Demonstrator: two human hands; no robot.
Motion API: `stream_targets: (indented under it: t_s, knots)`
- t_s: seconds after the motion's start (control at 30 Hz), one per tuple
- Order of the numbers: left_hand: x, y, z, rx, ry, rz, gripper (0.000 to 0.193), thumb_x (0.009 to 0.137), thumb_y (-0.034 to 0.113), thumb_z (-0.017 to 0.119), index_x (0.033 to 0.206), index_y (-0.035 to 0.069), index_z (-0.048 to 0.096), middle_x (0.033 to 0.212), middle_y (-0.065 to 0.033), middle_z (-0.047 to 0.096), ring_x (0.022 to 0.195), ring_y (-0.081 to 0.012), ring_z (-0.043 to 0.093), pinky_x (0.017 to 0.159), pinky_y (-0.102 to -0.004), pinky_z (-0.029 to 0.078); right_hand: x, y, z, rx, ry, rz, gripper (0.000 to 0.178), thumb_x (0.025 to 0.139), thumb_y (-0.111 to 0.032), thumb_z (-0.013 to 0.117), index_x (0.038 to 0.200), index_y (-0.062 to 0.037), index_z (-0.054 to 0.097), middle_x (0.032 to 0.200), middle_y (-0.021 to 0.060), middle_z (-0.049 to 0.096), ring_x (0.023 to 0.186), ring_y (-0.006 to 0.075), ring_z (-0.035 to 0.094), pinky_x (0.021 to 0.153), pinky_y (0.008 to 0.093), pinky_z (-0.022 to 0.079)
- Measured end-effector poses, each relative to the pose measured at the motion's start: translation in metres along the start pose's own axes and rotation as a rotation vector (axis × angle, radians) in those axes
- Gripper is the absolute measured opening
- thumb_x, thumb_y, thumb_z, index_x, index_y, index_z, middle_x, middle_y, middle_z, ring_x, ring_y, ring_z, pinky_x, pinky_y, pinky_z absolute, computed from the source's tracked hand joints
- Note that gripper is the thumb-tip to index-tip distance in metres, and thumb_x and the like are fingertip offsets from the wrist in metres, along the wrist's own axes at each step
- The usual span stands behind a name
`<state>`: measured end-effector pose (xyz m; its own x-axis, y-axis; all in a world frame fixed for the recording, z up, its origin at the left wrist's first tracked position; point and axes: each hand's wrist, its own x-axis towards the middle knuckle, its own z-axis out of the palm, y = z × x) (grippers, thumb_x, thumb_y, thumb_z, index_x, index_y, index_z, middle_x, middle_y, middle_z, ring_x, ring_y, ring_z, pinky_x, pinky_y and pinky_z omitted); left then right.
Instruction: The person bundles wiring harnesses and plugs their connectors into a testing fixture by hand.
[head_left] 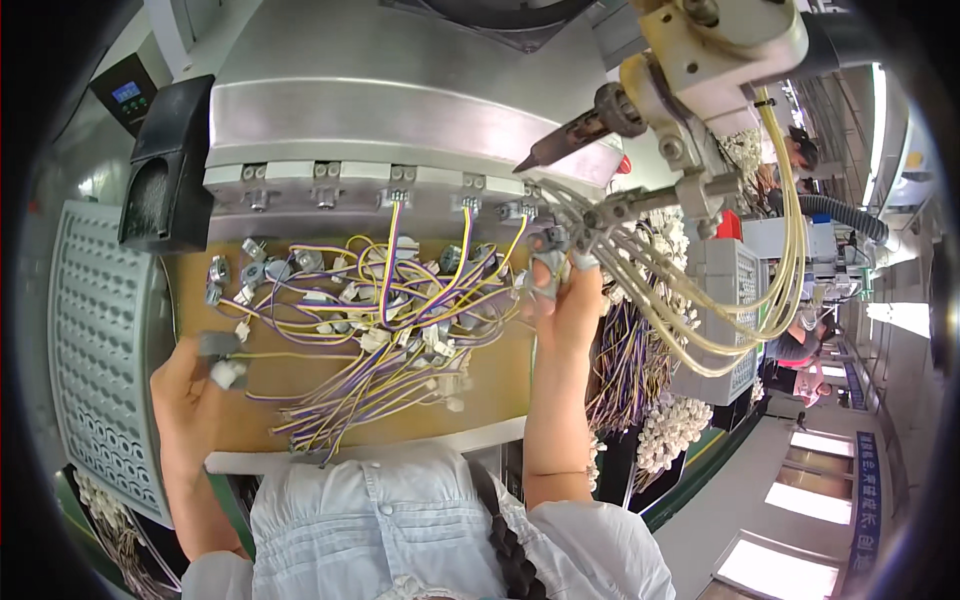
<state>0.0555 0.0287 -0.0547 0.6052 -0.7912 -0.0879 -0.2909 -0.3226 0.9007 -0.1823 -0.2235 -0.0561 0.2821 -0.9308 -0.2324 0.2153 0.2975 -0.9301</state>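
Observation:
My right hand [568,298] is raised at the right end of the metal fixture rail [290,190], its thumb and fingers closed round a small grey motor-like part [550,242]. My left hand [188,385], smeared by motion, is low at the left edge of the brown work surface [290,385]. Against its fingers are a blurred grey piece [218,344] and a white connector [228,374], from which a yellow wire runs right. A tangled pile of purple and yellow wires [350,395] with white plugs lies between my hands. Three wire sets hang from the rail's terminals.
A soldering iron [580,135] points down-left above the rail's right end, with pale tubes [690,330] looping beside it. Left stands a grey dimpled tray [100,350] and a black holder [168,165]. Wire bundles [630,370] hang at right; people work farther off.

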Motion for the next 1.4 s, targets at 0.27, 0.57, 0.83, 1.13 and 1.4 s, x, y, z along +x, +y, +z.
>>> stream_targets:
  t_s: [0.27,0.57,0.83,1.13,1.4]
  knots:
    - [0.01,-0.002,-0.028,-0.209,0.075,0.018,0.014,0.081,0.002,0.051,0.095,0.001,0.054,0.08,0.0018,0.053,0.074,-0.0061,0.048,0.065,-0.0197,0.039,0.02,-0.005,-0.002,-0.345,-0.06,0.046,0.044,0.089,-0.041,0.037,0.099,-0.0002,0.051,0.073,0.0073,0.058,0.055,0.0143,0.054,0.045,0.0259,0.044]
    - [-0.031,-0.005,-0.011,0.265,0.215,0.336,0.021,0.068,-0.009,0.052,0.086,0.0,0.058,0.078,-0.0137,0.057,0.069,-0.031,0.056,0.066,-0.0337,0.046,-0.072,0.003,0.104,-0.879,-0.837,-0.43,0.047,0.077,-0.031,0.063,0.109,0.0007,0.052,0.095,0.0142,0.061,0.083,0.0213,0.061,0.07,0.0319,0.048]
    - [-0.068,-0.153,-0.177,0.853,0.683,0.046,0.061,0.072,-0.002,0.06,0.128,0.003,0.037,0.127,-0.0151,0.042,0.108,-0.0252,0.048,0.085,-0.0301,0.042,-0.067,0.043,0.164,-0.821,-1.19,-0.576,0.018,0.081,-0.012,0.052,0.096,-0.0036,0.049,0.065,0.0163,0.056,0.062,0.0379,0.057,0.055,0.045,0.044]
    - [-0.14,-0.245,-0.343,1.462,0.121,-0.691,0.044,0.084,0.006,0.039,0.128,0.006,0.039,0.134,-0.0188,0.034,0.123,-0.0355,0.03,0.101,-0.0428,0.024,-0.05,0.031,0.156,-0.554,-1.131,-0.355,0.011,0.075,-0.015,0.059,0.084,-0.01,0.057,0.062,0.0093,0.055,0.055,0.0288,0.055,0.049,0.039,0.04]
    - [-0.156,-0.234,-0.325,1.315,0.132,-0.751,0.043,0.081,0.004,0.037,0.124,0.004,0.043,0.132,-0.0187,0.035,0.121,-0.0382,0.03,0.1,-0.0435,0.026,-0.046,0.044,0.148,-0.591,-1.145,-0.42,0.009,0.074,-0.012,0.058,0.084,-0.0113,0.057,0.066,0.0057,0.054,0.056,0.0249,0.055,0.048,0.0349,0.04]
